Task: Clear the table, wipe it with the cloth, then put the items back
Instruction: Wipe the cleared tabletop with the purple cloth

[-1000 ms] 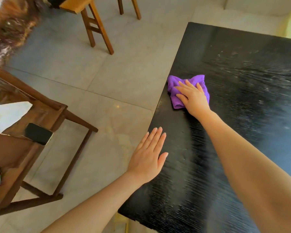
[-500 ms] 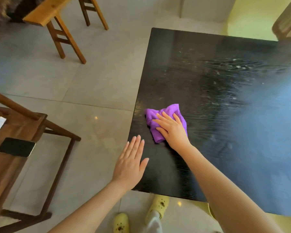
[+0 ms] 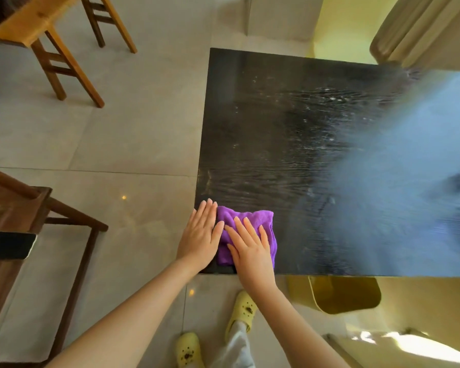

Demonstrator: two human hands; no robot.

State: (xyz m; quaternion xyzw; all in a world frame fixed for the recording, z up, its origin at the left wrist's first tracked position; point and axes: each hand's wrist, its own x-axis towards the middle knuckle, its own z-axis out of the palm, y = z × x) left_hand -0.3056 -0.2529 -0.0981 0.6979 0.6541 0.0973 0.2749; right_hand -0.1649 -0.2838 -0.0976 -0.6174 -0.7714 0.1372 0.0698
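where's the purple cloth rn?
Head view: the purple cloth lies at the near left corner of the black table, pressed under the right hand, with the left hand flat just to its left.

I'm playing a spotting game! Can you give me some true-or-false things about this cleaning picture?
1. The cloth is purple. True.
2. The right hand lies flat on the cloth. True.
3. The cloth sits at the far corner of the table. False: it is at the near left corner.
4. The left hand holds a cup. False: it rests flat on the table edge, beside the cloth.
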